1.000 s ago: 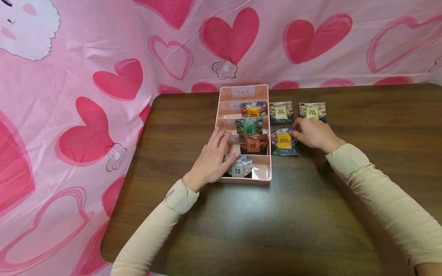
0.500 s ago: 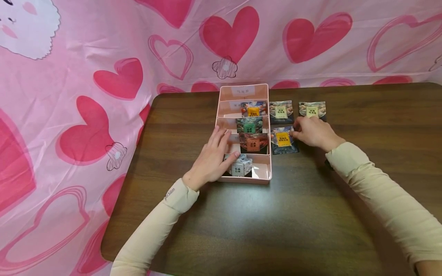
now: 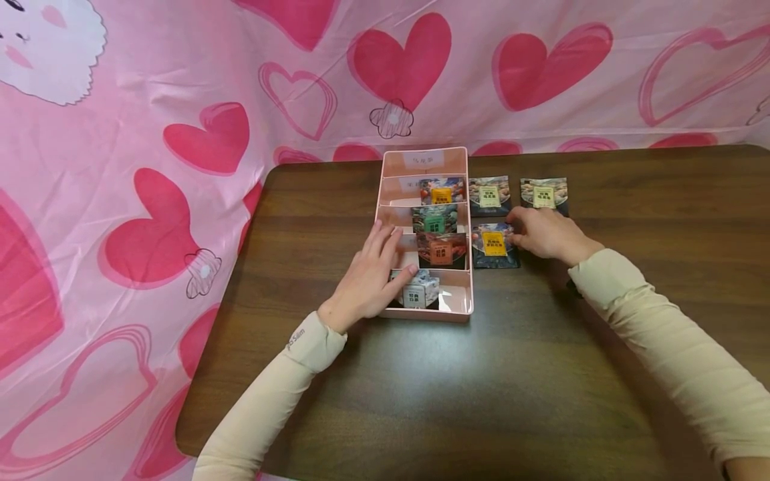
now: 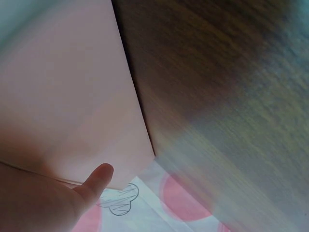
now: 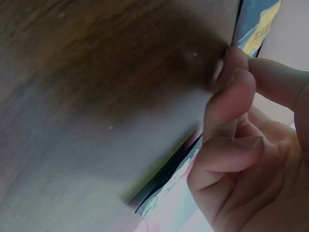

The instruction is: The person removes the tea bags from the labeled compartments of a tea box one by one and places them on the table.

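Note:
A pink compartment tray stands on the table with tea sachets in most sections. My left hand rests along its left rim, fingers relaxed, thumb reaching over the white-labelled sachet in the nearest section. One fingertip shows against the tray's pale side in the left wrist view. To the right of the tray lies a yellow-labelled tea sachet. My right hand pinches its right edge between thumb and forefinger, the other fingers curled in the right wrist view.
Two green-labelled sachets lie behind, the right one partly covered by my right hand. Orange-labelled, dark green and red-brown sachets sit in the tray. A pink heart-print cloth hangs behind the table.
The yellow-labelled sachet has shifted and turned very slightly under my right fingers. My left hand and the tray have stayed in place.

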Motion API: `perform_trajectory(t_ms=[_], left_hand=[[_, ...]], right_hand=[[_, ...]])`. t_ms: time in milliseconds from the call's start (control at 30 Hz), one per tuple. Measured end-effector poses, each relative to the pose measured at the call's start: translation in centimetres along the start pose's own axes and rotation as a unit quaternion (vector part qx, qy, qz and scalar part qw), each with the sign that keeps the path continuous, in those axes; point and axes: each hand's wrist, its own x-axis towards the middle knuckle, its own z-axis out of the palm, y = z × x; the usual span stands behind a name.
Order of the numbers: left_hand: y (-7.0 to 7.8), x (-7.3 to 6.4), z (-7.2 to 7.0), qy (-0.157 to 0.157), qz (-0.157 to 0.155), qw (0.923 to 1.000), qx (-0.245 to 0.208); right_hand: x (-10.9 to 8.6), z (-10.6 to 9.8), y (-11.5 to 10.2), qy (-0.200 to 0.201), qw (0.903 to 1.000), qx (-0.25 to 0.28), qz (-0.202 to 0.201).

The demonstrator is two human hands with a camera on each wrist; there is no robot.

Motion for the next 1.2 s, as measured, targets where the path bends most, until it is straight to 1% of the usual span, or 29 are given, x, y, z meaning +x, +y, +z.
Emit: perform_trajectory(t_ms=[267,400,567,667,800,967,1067,1200], left_hand=[[0.0,0.0,0.1,0.003,0.003,1.0000,0.000],[0.1,0.0,0.1,0.004,0.004,1.0000,0.001],[0.0,0.0,0.0,0.002,0.003,1.0000,0.002],[0.0,0.0,0.0,0.002,0.002,1.0000,0.002],[0.0,0.0,0.0,0.002,0.001,1.0000,0.000],[0.1,0.0,-0.1,0.004,0.002,1.0000,-0.003],[0.1,0.0,-0.1,0.001,0.000,1.0000,-0.005],[0.1,0.0,-0.1,-0.003,-0.003,1.0000,-0.006]], right_hand=[[-0.2,-0.2,0.1,-0.020,0.9996,0.001,0.021],[-0.2,-0.2,0.1,-0.022,0.9996,0.003,0.020],[0.0,-0.6,-0.2,-0.021,0.9995,-0.014,0.019],[0.2,-1.4,-0.6,-0.006,0.9995,-0.027,0.016],[0.4,-2.8,-1.8,0.027,0.9985,-0.047,0.001],[0.8,-4.2,-3.5,0.068,0.9942,-0.079,-0.028],[1.1,-4.6,-4.4,0.086,0.9923,-0.081,-0.037],[1.7,-4.5,-5.6,0.096,0.9913,-0.077,-0.046]])
